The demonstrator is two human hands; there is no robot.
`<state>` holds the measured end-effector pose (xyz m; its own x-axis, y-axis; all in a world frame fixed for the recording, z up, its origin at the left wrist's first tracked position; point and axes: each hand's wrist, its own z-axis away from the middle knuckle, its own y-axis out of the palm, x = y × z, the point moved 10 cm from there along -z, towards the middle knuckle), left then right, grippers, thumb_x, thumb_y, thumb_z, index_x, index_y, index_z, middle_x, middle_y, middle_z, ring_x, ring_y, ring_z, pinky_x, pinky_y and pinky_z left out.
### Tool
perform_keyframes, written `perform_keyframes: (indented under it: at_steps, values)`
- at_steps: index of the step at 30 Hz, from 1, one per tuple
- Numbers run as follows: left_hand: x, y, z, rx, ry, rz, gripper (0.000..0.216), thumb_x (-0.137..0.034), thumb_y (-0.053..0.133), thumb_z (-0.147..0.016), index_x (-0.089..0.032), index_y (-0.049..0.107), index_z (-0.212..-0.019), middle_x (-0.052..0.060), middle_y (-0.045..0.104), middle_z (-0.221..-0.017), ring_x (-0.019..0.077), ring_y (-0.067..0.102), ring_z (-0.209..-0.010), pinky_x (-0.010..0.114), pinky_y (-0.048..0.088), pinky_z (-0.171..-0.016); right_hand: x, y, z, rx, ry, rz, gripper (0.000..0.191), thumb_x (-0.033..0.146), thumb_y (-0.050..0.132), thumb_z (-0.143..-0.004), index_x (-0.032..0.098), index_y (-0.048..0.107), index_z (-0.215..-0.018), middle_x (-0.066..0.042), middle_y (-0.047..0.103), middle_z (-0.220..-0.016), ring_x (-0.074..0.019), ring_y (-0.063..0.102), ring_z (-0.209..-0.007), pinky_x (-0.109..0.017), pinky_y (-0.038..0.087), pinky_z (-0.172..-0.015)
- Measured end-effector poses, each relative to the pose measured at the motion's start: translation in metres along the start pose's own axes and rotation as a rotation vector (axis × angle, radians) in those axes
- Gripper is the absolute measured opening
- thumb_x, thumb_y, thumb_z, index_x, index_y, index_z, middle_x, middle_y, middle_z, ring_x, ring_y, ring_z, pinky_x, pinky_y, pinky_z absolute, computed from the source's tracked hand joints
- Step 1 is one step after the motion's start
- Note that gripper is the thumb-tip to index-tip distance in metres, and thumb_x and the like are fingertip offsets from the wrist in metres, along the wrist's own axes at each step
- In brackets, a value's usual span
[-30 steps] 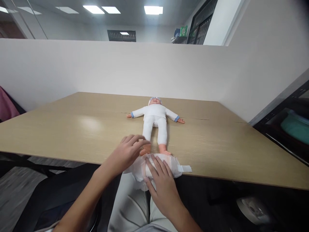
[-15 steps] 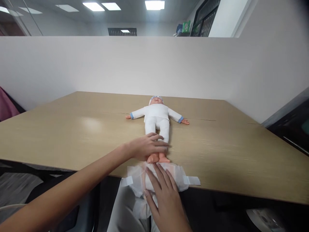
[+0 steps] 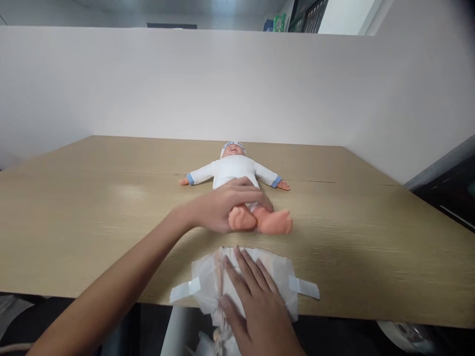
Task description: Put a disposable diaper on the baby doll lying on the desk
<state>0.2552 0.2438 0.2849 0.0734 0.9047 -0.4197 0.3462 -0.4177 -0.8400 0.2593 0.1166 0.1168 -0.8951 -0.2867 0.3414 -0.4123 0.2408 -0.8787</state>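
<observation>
A baby doll (image 3: pixel 233 170) in a white suit and cap lies on its back on the wooden table (image 3: pixel 92 212), arms spread. My left hand (image 3: pixel 218 207) is closed round the doll's ankles and holds its bare feet lifted off the table. Below it a white diaper (image 3: pixel 208 282) with tape tabs lies spread at the table's front edge, partly hanging over. My right hand (image 3: pixel 256 296) rests flat on the diaper with its fingers stretched out.
A white partition wall (image 3: pixel 185 84) runs behind the table and along its right side. A dark panel (image 3: pixel 445 183) shows at the right edge. The floor and my lap lie below the table's front edge.
My left hand went from beside the doll's feet to gripping its legs and raised them. The diaper slid farther onto the table under my right hand.
</observation>
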Motion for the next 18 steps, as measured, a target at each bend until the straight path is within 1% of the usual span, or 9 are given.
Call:
perform_keyframes:
  at_steps: [2,4,6,8,11,13,15,16,18]
  values:
    - [0.007,-0.02,-0.008,-0.047,-0.035,0.047,0.03,-0.037,0.075,-0.094,-0.025,0.071,-0.122,0.006,0.077,-0.122,0.028,0.065,-0.115,0.042,0.052,-0.102,-0.006,-0.003,-0.013,0.023,0.009,-0.011,0.072,0.042,0.053,-0.109,0.033,0.025,-0.175,-0.001,0.031,-0.178,-0.0315,0.036,-0.164,-0.058,0.042,-0.13]
    - [0.016,-0.038,-0.014,-0.112,-0.065,0.083,0.037,-0.043,0.081,-0.092,-0.023,0.071,-0.121,0.007,0.076,-0.12,0.026,0.068,-0.111,0.04,0.053,-0.098,-0.012,-0.004,-0.027,0.063,0.008,-0.028,0.066,0.043,0.05,-0.112,0.034,0.029,-0.174,-0.001,0.03,-0.179,-0.0293,0.034,-0.165,-0.057,0.038,-0.133]
    - [0.021,-0.052,-0.017,-0.176,-0.07,0.107,0.041,-0.043,0.084,-0.09,-0.021,0.071,-0.122,0.009,0.076,-0.123,0.026,0.069,-0.114,0.039,0.054,-0.098,-0.018,-0.001,-0.043,0.12,-0.007,-0.051,0.062,0.048,0.046,-0.113,0.033,0.034,-0.173,-0.001,0.027,-0.179,-0.0279,0.03,-0.167,-0.057,0.033,-0.135]
    - [0.023,-0.064,-0.018,-0.236,-0.049,0.127,0.041,-0.04,0.086,-0.089,-0.019,0.072,-0.121,0.01,0.076,-0.123,0.0284,0.068,-0.121,0.042,0.053,-0.104,-0.024,0.005,-0.06,0.17,-0.011,-0.065,0.062,0.053,0.043,-0.114,0.031,0.037,-0.172,-0.004,0.025,-0.18,-0.0275,0.026,-0.168,-0.057,0.029,-0.136]
    - [0.026,-0.077,-0.014,-0.3,-0.027,0.149,0.041,-0.039,0.088,-0.087,-0.019,0.074,-0.121,0.011,0.077,-0.121,0.0309,0.069,-0.123,0.045,0.055,-0.105,-0.038,0.015,-0.095,0.205,0.002,-0.056,0.063,0.053,0.041,-0.114,0.028,0.037,-0.172,-0.007,0.026,-0.18,-0.0273,0.024,-0.169,-0.057,0.026,-0.137]
    - [0.029,-0.083,-0.01,-0.326,-0.041,0.152,0.043,-0.04,0.088,-0.088,-0.02,0.074,-0.124,0.01,0.077,-0.12,0.03,0.073,-0.117,0.044,0.057,-0.101,-0.049,0.023,-0.123,0.207,-0.002,-0.037,0.062,0.049,0.042,-0.115,0.025,0.038,-0.171,-0.009,0.029,-0.18,-0.0276,0.025,-0.168,-0.057,0.024,-0.137]
    - [0.033,-0.088,-0.006,-0.346,-0.06,0.141,0.044,-0.041,0.087,-0.088,-0.021,0.074,-0.125,0.009,0.078,-0.118,0.0291,0.075,-0.111,0.044,0.059,-0.099,-0.061,0.03,-0.154,0.191,-0.018,-0.023,0.061,0.046,0.044,-0.114,0.021,0.042,-0.169,-0.012,0.035,-0.178,-0.0298,0.027,-0.168,-0.058,0.024,-0.136]
    - [0.034,-0.09,-0.005,-0.349,-0.065,0.132,0.044,-0.042,0.087,-0.089,-0.021,0.074,-0.124,0.009,0.078,-0.117,0.029,0.075,-0.11,0.044,0.06,-0.098,-0.067,0.032,-0.169,0.17,-0.027,-0.025,0.06,0.045,0.047,-0.113,0.019,0.045,-0.167,-0.014,0.037,-0.177,-0.032,0.029,-0.167,-0.059,0.025,-0.135]
    - [0.033,-0.091,-0.004,-0.343,-0.058,0.116,0.043,-0.042,0.087,-0.089,-0.022,0.073,-0.124,0.008,0.078,-0.116,0.029,0.075,-0.11,0.044,0.061,-0.097,-0.078,0.029,-0.198,0.08,-0.046,-0.062,0.057,0.041,0.055,-0.11,0.016,0.052,-0.161,-0.016,0.047,-0.171,-0.0355,0.037,-0.163,-0.058,0.028,-0.134]
